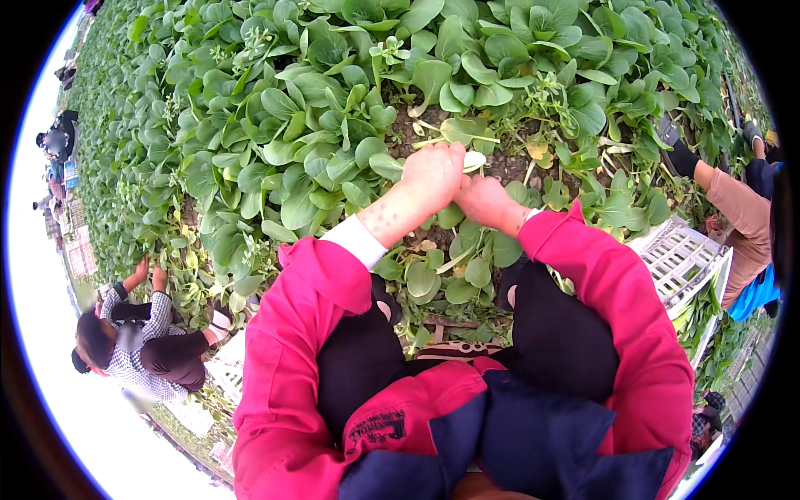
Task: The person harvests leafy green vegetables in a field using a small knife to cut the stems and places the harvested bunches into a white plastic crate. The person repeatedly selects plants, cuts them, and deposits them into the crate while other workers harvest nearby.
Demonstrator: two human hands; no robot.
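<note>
My left hand (432, 172) is closed around a bok choy plant. Its pale stem base (475, 162) sticks out to the right of the fist, and a green leaf (385, 167) shows on the other side. Close against it, my right hand (487, 201) has its fingers curled just below the stem base; whether it grips anything is hidden. Beyond the hands, detached leaves and stalks (461, 131) lie on bare soil. More loose leaves (459, 275) are strewn between my feet.
Dense standing bok choy (300, 112) fills the ground ahead and left. A white plastic crate (681, 253) with greens stands by my right elbow. One person (134, 350) crouches at left, another (740, 225) at right. Part of a second white crate (228, 365) shows at left.
</note>
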